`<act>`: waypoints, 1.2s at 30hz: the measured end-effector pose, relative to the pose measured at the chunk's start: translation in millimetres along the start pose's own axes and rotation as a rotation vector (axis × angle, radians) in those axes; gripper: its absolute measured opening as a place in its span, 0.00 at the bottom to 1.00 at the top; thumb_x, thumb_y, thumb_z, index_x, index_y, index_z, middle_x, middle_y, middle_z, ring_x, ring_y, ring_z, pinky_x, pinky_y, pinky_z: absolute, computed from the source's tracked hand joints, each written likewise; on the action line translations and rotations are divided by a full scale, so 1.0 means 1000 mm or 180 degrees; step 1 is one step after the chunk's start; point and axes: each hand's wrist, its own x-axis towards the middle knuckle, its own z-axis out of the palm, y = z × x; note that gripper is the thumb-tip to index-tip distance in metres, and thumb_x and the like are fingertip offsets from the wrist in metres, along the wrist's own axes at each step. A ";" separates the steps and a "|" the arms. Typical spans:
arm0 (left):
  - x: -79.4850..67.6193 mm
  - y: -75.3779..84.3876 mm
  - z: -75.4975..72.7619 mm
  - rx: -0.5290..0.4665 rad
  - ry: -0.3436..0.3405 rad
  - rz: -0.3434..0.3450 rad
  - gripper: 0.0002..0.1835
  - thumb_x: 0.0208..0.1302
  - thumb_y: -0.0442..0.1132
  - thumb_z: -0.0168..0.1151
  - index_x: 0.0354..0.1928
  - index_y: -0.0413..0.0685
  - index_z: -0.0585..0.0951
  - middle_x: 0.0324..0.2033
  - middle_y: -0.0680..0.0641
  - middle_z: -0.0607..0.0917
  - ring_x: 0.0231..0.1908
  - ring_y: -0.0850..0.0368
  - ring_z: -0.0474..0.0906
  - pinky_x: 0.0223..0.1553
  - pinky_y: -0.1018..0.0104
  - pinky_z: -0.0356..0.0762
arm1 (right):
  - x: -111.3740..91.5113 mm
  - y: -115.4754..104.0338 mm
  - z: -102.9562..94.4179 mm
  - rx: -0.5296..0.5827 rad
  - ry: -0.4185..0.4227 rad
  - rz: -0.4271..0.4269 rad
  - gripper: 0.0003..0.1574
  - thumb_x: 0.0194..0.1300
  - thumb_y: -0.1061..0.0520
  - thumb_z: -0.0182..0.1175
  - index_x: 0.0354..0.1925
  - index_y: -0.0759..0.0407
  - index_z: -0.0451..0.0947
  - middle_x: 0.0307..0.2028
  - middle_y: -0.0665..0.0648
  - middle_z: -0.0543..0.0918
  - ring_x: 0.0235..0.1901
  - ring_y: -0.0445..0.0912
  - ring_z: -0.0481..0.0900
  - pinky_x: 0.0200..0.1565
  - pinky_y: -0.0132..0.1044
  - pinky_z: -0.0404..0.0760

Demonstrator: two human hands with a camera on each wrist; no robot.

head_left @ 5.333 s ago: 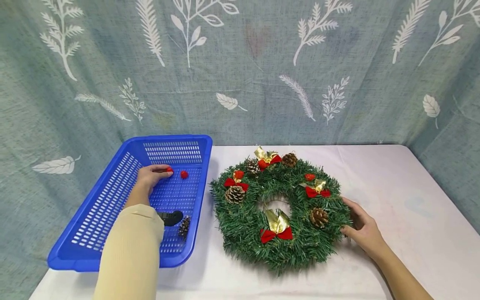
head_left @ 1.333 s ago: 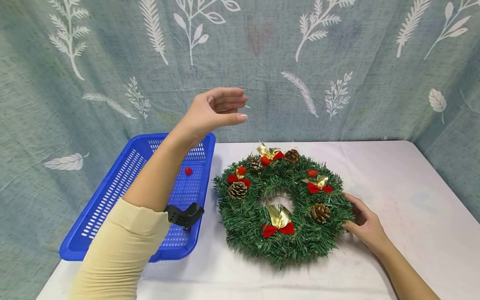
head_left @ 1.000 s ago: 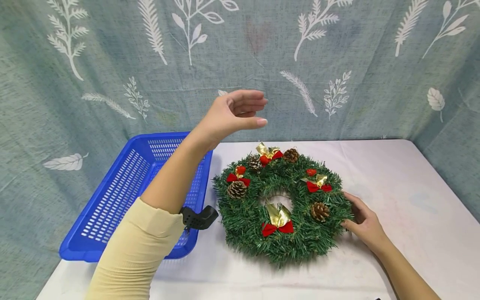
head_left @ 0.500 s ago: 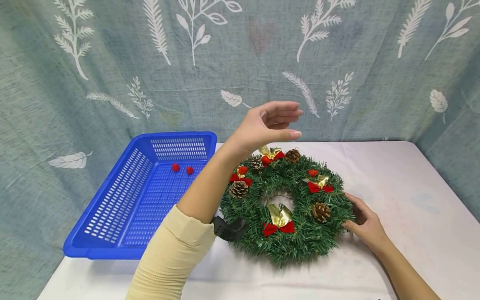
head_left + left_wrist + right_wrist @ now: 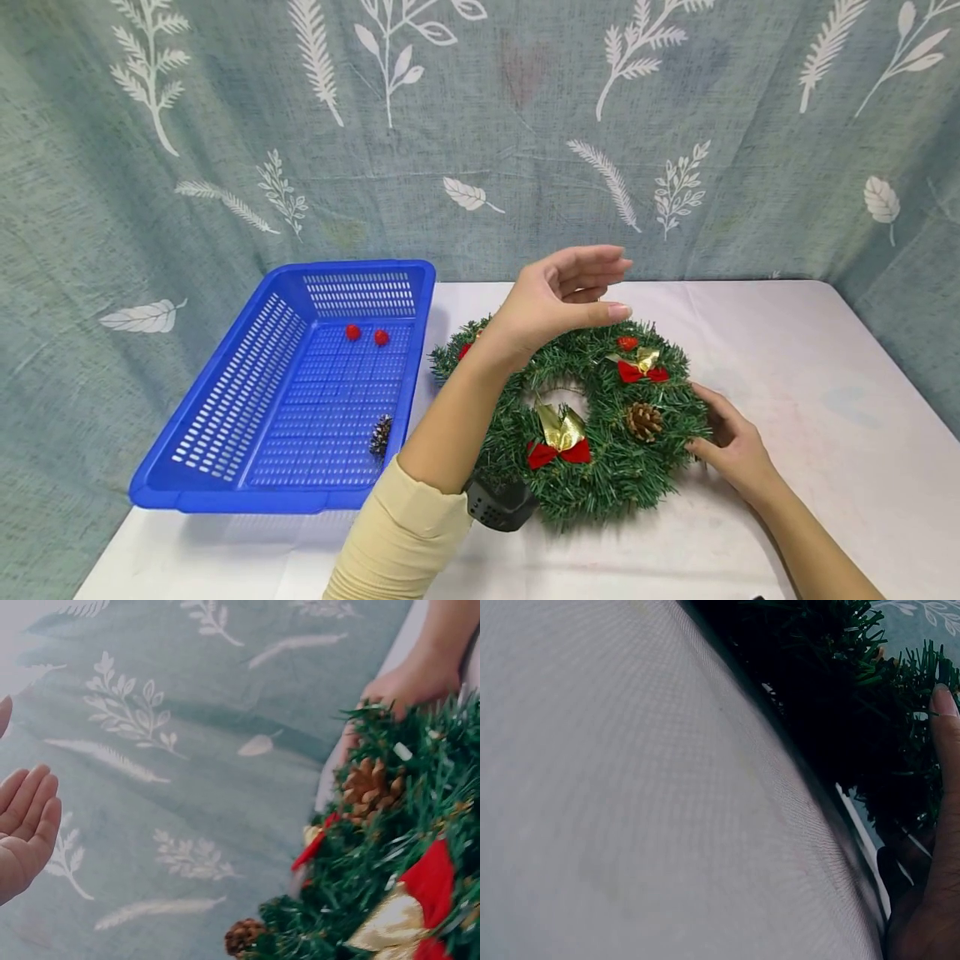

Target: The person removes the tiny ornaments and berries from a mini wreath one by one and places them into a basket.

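In the head view, a green wreath (image 5: pixel 615 467) lies on the white table, decorated with red-and-gold bows (image 5: pixel 558 442), pine cones (image 5: pixel 643 422) and red berries. My left hand (image 5: pixel 562 300) hovers over the wreath's far part, thumb apart from the fingers and nothing between them. Part of the far decorations is hidden behind that hand and forearm. The left wrist view shows the left palm (image 5: pixel 26 832) empty at the left edge. At the wreath's right rim, my right hand (image 5: pixel 731 446) grips it; in the right wrist view its thumb (image 5: pixel 946 735) lies against the needles.
A blue perforated basket (image 5: pixel 157 479) stands on the left. Inside it are two red berries (image 5: pixel 367 334) and a pine cone (image 5: pixel 380 436). A leaf-patterned curtain (image 5: pixel 480 125) hangs behind the table (image 5: pixel 825 417). A black wrist camera (image 5: pixel 501 503) overlaps the wreath's front left.
My left hand, earlier at a red berry in the basket, has risen empty, moved right and lowered over the wreath. Both berries remain in the basket. The right hand keeps its hold.
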 end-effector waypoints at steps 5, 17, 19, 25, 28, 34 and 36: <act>-0.003 -0.019 0.002 0.0026 -0.0096 -0.0088 0.31 0.55 0.25 0.66 0.62 0.42 0.71 0.58 0.44 0.77 0.57 0.59 0.74 0.60 0.69 0.70 | 0.001 0.000 -0.001 -0.0106 -0.0026 0.0065 0.47 0.55 0.78 0.57 0.70 0.65 0.54 0.64 0.32 0.58 0.63 0.21 0.52 0.58 0.13 0.58; -0.011 -0.060 0.014 0.0136 -0.0150 -0.0244 0.31 0.54 0.28 0.67 0.62 0.46 0.72 0.58 0.46 0.78 0.56 0.60 0.74 0.60 0.67 0.70 | 0.000 -0.001 -0.002 -0.0192 0.0003 0.0040 0.47 0.54 0.78 0.58 0.70 0.66 0.54 0.64 0.31 0.59 0.63 0.21 0.53 0.58 0.13 0.59; -0.012 -0.066 0.017 0.0139 -0.0147 -0.0286 0.31 0.55 0.29 0.68 0.62 0.46 0.72 0.58 0.46 0.78 0.56 0.61 0.74 0.61 0.64 0.69 | 0.000 -0.001 -0.002 -0.0218 0.0021 0.0055 0.47 0.54 0.78 0.58 0.70 0.65 0.55 0.64 0.31 0.59 0.63 0.21 0.53 0.57 0.13 0.59; -0.017 -0.085 0.022 0.0103 -0.0052 -0.0369 0.30 0.54 0.29 0.68 0.61 0.46 0.73 0.57 0.45 0.78 0.59 0.50 0.72 0.62 0.59 0.68 | -0.001 -0.002 -0.002 -0.0252 0.0041 0.0050 0.47 0.54 0.78 0.58 0.70 0.65 0.55 0.63 0.30 0.60 0.63 0.21 0.54 0.56 0.13 0.60; -0.020 -0.091 0.025 0.0212 -0.0006 -0.0372 0.30 0.54 0.31 0.69 0.60 0.47 0.74 0.58 0.44 0.78 0.59 0.50 0.72 0.62 0.59 0.68 | 0.000 -0.002 -0.002 -0.0229 0.0038 0.0029 0.47 0.54 0.78 0.58 0.69 0.66 0.55 0.63 0.31 0.60 0.63 0.22 0.54 0.56 0.13 0.60; -0.025 -0.104 0.037 0.0524 0.0001 -0.0439 0.30 0.53 0.36 0.72 0.60 0.48 0.74 0.56 0.47 0.79 0.54 0.62 0.75 0.58 0.68 0.71 | 0.000 -0.001 -0.001 -0.0199 0.0048 0.0013 0.46 0.53 0.78 0.59 0.69 0.67 0.56 0.63 0.31 0.61 0.63 0.22 0.55 0.57 0.13 0.59; -0.027 -0.110 0.041 0.0585 0.0018 -0.0497 0.31 0.52 0.36 0.72 0.60 0.47 0.74 0.56 0.49 0.79 0.54 0.64 0.75 0.58 0.71 0.70 | 0.000 -0.001 -0.001 -0.0188 0.0050 0.0014 0.46 0.53 0.78 0.59 0.69 0.67 0.56 0.63 0.31 0.61 0.63 0.22 0.55 0.57 0.13 0.59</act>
